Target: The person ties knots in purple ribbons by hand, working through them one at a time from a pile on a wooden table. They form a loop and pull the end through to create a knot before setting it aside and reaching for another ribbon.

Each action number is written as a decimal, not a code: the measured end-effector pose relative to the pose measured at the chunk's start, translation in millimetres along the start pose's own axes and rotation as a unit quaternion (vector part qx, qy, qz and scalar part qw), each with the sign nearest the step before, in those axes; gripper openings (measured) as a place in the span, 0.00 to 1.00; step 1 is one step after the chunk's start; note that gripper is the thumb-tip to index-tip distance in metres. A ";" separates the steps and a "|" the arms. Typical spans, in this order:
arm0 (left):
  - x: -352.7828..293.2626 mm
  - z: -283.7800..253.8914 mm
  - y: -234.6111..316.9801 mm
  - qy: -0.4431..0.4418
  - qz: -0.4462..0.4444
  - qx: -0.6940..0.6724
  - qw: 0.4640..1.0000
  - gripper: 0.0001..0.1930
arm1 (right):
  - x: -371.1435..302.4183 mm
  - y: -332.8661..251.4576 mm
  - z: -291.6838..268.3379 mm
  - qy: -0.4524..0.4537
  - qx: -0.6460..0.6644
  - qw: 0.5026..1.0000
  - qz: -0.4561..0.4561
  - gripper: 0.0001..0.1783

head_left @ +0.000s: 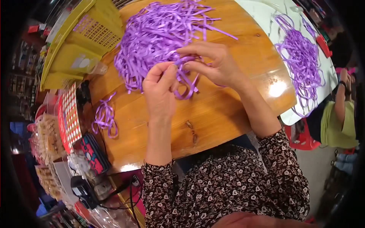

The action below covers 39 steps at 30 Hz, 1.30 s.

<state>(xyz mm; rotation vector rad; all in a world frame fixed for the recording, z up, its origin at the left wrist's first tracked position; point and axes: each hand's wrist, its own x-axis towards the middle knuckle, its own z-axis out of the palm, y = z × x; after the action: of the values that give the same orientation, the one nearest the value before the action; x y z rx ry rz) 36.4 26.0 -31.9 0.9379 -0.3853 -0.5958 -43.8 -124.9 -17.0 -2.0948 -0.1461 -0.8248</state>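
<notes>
Over the middle of the wooden table (213, 125), both my hands pinch one purple ribbon (185, 94). My left hand (161, 87) is closed on it with thumb and forefinger. Close beside it, my right hand (215, 62) grips the same ribbon between thumb and fingers. A loop of it hangs below my fingertips, and a short end dangles to the right. Just beyond my hands lies a big heap of loose purple ribbons (148, 38). A small looped bunch of purple ribbon (104, 116) rests on the wood to the left.
A yellow plastic basket (62, 53) stands at the far left. Along the left edge are a patterned pouch (93, 154) and a black device (83, 192) with cables. On a white table (268, 15) at right lies another ribbon pile (300, 64), with a person in a green top (338, 127) nearby.
</notes>
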 end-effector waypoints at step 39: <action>-8.5 3.9 12.7 -0.014 0.053 0.069 0.996 0.06 | 5.4 -9.1 9.0 0.034 0.042 0.996 -0.064 0.11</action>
<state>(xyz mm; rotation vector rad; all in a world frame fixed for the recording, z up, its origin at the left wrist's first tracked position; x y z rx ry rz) 31.6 34.6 -19.6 1.0362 -0.5032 -0.4905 -38.5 -113.3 -11.3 -1.9923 -0.2753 -0.9503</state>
